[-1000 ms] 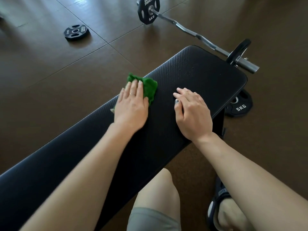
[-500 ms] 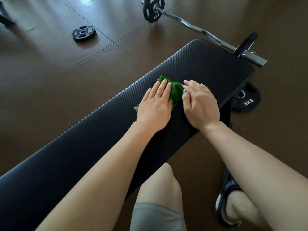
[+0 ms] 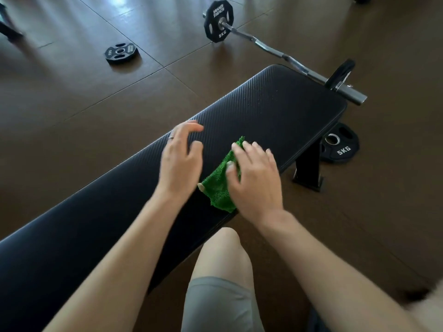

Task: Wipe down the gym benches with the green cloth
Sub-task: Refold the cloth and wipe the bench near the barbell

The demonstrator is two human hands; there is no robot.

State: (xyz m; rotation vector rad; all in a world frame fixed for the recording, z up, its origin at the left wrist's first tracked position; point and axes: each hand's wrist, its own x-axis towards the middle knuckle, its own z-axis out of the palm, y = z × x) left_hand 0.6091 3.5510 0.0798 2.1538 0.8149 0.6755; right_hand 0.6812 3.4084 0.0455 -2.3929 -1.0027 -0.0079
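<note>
A long black padded gym bench [image 3: 275, 109] runs diagonally from lower left to upper right. The green cloth [image 3: 219, 185] lies on its near edge, about midway along. My right hand [image 3: 255, 178] rests on the cloth's right side, fingers spread over it and thumb on top. My left hand [image 3: 179, 159] hovers just left of the cloth with loosely curled fingers, holding nothing and clear of the cloth. A ring shows on one left finger.
A curl barbell [image 3: 271, 47] with a 5 kg plate [image 3: 218, 20] lies on the brown floor beyond the bench's far end. One loose plate [image 3: 119, 52] sits at upper left, another 5 kg plate [image 3: 340, 146] by the bench leg [image 3: 308, 171]. My knee [image 3: 223, 257] is below the bench edge.
The cloth has passed from under my left hand to under my right hand and slid toward the near edge. My left hand has lifted off and drawn back to the left.
</note>
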